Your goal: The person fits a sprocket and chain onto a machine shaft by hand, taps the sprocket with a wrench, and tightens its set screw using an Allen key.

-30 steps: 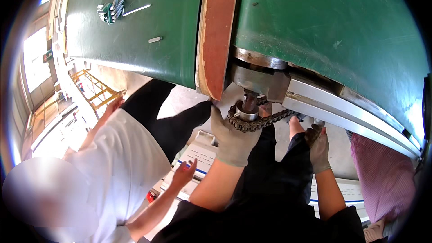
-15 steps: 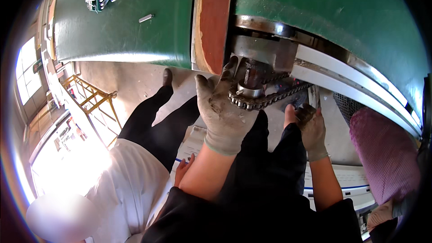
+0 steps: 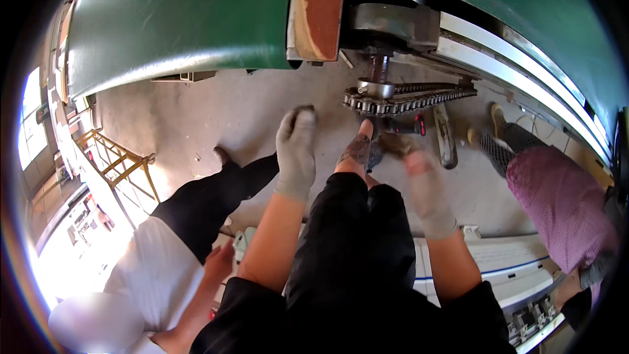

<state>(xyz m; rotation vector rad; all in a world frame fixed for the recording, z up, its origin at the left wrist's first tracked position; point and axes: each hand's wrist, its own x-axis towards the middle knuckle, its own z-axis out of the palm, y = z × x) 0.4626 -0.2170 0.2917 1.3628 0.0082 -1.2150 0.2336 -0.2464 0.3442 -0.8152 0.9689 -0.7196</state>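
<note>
Left gloved hand (image 3: 297,154) has drawn off the roller chain (image 3: 419,101) and sits apart from it, fingers apparently pressed together. Right gloved hand (image 3: 426,190) lies below the chain (motion-blurred; finger state cannot be told). Chain remains looped around the collared shaft (image 3: 379,69), so it now hangs without hand support.

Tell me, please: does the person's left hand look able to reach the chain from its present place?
Probably yes: the left hand is to the left of the chain, and only floor shows in the gap between them, though depth is hard to judge.
</note>
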